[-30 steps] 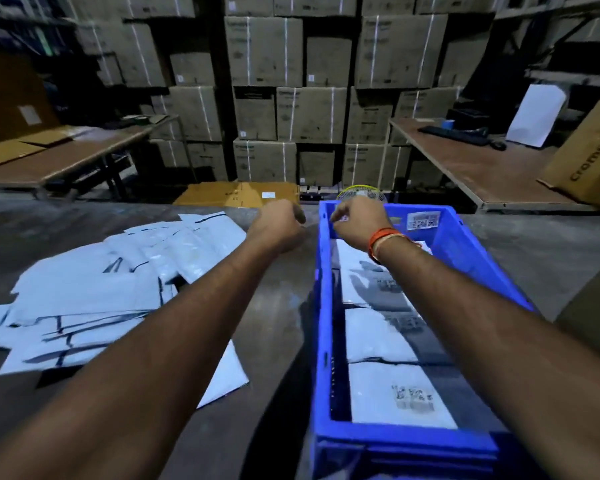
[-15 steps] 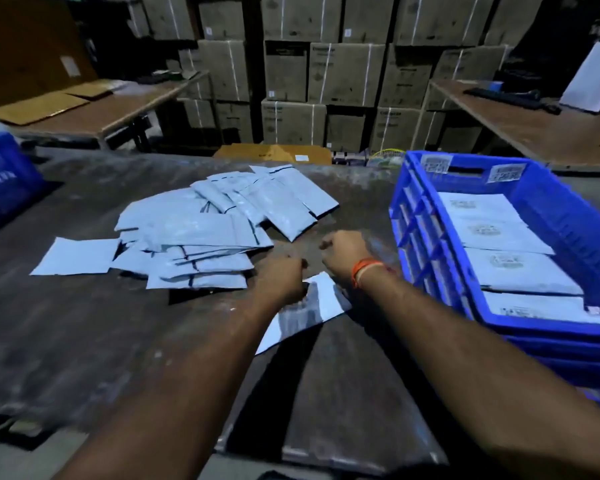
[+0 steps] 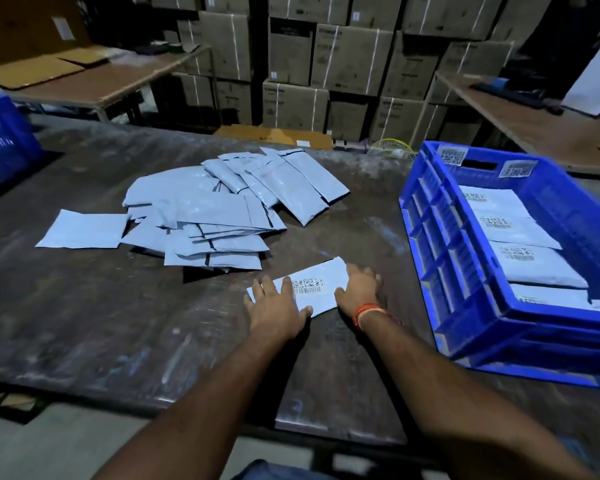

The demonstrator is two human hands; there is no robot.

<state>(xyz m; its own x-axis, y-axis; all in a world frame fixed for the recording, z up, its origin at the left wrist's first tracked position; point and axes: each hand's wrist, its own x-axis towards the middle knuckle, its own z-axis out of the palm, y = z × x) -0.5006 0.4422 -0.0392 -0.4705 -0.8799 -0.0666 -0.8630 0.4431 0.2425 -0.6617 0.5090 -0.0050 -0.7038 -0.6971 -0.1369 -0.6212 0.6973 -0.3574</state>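
both hands lie flat on one grey mailer packet (image 3: 314, 287) that sits label-up on the dark table (image 3: 84, 323), just in front of the person. the left hand (image 3: 276, 306) covers the packet's near-left end with straight, spread fingers; the right hand (image 3: 359, 289), with an orange wrist band (image 3: 369, 311), presses the right end, its fingers straight too. the hands are apart, with the barcode label showing between them. the label print is too small to read, and the packet's corners under the palms are hidden.

behind it, well apart, a loose pile of grey packets (image 3: 222, 209) overlaps so much that a count is not possible. to the right stands a blue crate (image 3: 465, 271) with packets lying in a row inside; its near-right corner is cut off by the frame edge. at the far left a blue shape (image 3: 4, 143), perhaps another crate, is mostly out of view. stacked cardboard boxes (image 3: 326, 64) in the dim background blur together.
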